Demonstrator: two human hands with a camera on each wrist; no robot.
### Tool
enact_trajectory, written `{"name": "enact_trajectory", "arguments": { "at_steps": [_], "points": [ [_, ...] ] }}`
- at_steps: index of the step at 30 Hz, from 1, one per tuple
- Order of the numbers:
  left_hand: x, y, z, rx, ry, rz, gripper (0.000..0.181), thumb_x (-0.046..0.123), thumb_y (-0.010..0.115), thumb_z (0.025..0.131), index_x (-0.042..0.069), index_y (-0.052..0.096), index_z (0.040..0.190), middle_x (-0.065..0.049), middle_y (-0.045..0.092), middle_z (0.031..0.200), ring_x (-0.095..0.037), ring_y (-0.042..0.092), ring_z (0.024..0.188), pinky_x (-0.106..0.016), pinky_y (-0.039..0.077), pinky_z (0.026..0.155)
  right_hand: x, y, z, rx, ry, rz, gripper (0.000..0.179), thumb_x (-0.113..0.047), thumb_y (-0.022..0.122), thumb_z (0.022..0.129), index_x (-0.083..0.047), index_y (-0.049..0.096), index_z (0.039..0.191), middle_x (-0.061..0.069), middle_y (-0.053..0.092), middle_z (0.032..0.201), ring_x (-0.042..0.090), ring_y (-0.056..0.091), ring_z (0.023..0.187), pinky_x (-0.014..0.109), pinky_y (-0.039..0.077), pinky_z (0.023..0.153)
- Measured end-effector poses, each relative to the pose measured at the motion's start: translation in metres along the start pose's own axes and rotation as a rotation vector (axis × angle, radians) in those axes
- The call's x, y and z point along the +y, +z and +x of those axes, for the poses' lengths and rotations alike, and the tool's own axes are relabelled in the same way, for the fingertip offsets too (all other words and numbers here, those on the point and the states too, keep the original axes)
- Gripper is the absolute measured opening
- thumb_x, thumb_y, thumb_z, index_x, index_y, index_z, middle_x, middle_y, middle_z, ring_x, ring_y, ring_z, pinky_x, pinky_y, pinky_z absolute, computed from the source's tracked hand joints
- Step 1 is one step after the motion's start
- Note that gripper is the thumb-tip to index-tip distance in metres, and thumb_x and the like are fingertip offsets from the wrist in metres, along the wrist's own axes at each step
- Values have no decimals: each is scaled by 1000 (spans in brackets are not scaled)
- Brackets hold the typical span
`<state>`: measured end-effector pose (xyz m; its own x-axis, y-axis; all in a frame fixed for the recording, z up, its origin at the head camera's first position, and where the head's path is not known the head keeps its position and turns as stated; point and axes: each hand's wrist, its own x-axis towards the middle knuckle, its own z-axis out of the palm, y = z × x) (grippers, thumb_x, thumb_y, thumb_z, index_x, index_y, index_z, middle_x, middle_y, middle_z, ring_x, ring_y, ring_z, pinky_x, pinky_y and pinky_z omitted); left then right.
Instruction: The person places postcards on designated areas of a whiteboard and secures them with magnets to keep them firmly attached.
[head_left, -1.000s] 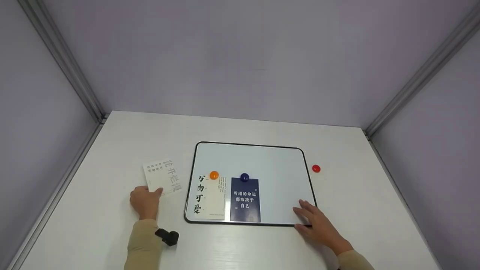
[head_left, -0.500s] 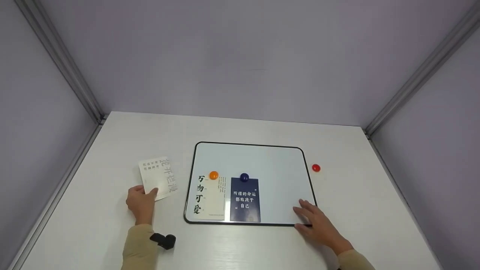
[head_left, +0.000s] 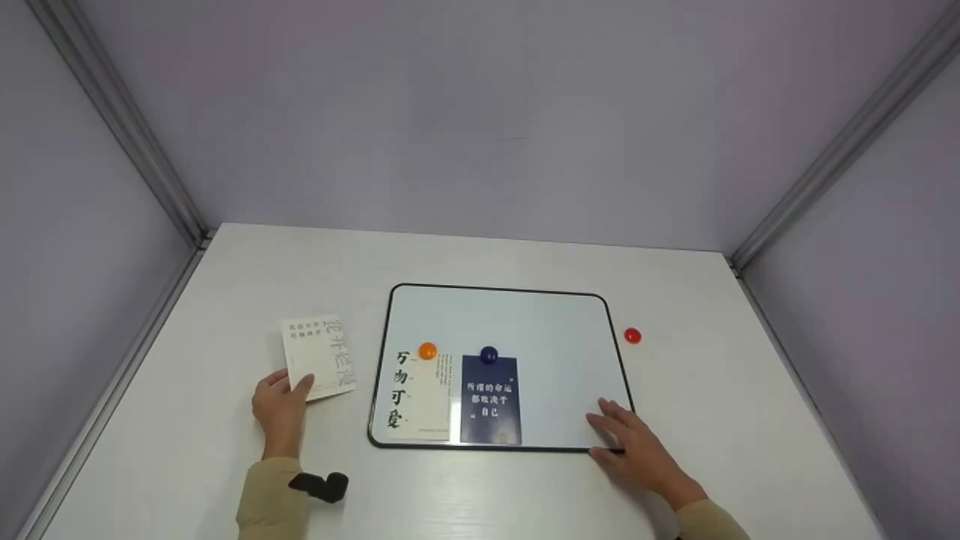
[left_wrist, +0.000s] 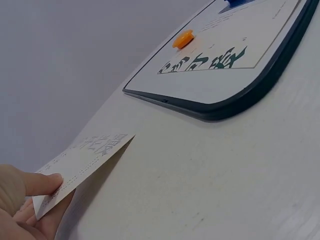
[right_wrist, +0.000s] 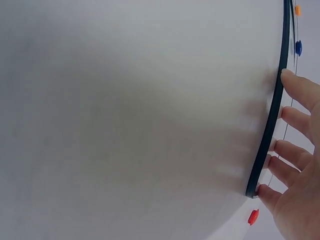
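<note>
A white card with grey Chinese characters (head_left: 313,352) is pinched at its lower left by my left hand (head_left: 279,409). In the left wrist view the thumb lies on top of the card (left_wrist: 82,167) with fingers beneath, and its near edge is lifted off the table. My right hand (head_left: 637,454) rests on the lower right corner of a black-framed whiteboard (head_left: 559,330), fingers spread. On the board lie a cream card (head_left: 427,397) under an orange round magnet (head_left: 427,351) and a navy card (head_left: 490,405) under a dark blue magnet (head_left: 489,355).
A red round magnet (head_left: 633,336) lies on the white table (head_left: 480,259) just right of the board. Grey-lilac panels (head_left: 480,135) with metal posts wall in the back and both sides. A black wrist camera mount (head_left: 322,487) juts from the left sleeve.
My left hand has shifted slightly left and toward me with the white card, whose lower edge now stands off the table. The right hand, whiteboard and magnets have stayed put.
</note>
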<state>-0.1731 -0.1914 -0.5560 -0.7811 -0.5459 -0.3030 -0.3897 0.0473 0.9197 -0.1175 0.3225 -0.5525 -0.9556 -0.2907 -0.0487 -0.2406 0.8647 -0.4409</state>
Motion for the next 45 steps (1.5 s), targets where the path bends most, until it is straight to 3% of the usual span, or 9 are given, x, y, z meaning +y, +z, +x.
{"name": "enact_trajectory", "arguments": {
  "at_steps": [7,16,24,26,28,32,35,45],
  "points": [
    [3,-1,-2,-44,-25,-15,57,15,59,94,-5,37,142,-29,44,145,-39,45,136,-43,43,107,1,1,-1,19,-1,-11,51,-29,71,85,-15,57,133,13,45,151,38,39,141,57,38,111],
    [8,-4,-8,-40,19,15,54,13,59,94,-9,40,139,-30,48,141,-39,46,135,-45,44,107,1,0,1,-16,-1,-9,53,-30,70,86,-15,55,135,14,42,153,38,37,142,56,36,112],
    [13,-4,-10,-44,-2,12,54,16,59,94,-8,40,139,-29,48,142,-39,48,133,-44,45,105,1,-1,1,-24,6,0,53,-31,69,87,-15,55,135,14,41,153,38,36,143,57,35,113],
    [15,-4,-12,-44,-4,16,55,17,60,94,-7,40,139,-29,48,142,-39,48,133,-37,48,100,1,-1,0,-19,4,0,53,-32,69,87,-15,55,135,14,41,153,39,36,143,57,35,113],
    [16,-4,-14,-44,5,8,53,16,60,94,-7,42,138,-29,50,140,-39,51,131,-23,51,89,1,-1,0,-13,1,-2,53,-32,69,86,-15,55,135,14,42,152,39,37,142,57,36,112],
    [18,-4,-17,-45,37,-5,52,15,61,93,-9,44,136,-30,52,137,-41,54,127,-1,40,64,2,0,0,-12,5,1,52,-32,70,86,-15,56,134,14,43,152,39,37,142,58,37,111],
    [21,-4,-19,-51,47,-11,53,16,61,93,-9,43,136,-31,51,137,-42,53,127,2,36,60,3,0,0,-18,11,5,52,-31,70,86,-16,56,134,14,43,152,39,37,142,57,36,112],
    [27,3,-27,-73,54,-20,51,14,61,93,-10,44,135,-32,52,136,-42,55,125,0,41,60,3,0,1,-31,16,12,53,-31,69,87,-16,55,135,13,41,153,39,35,143,58,35,113]
  ]
}}
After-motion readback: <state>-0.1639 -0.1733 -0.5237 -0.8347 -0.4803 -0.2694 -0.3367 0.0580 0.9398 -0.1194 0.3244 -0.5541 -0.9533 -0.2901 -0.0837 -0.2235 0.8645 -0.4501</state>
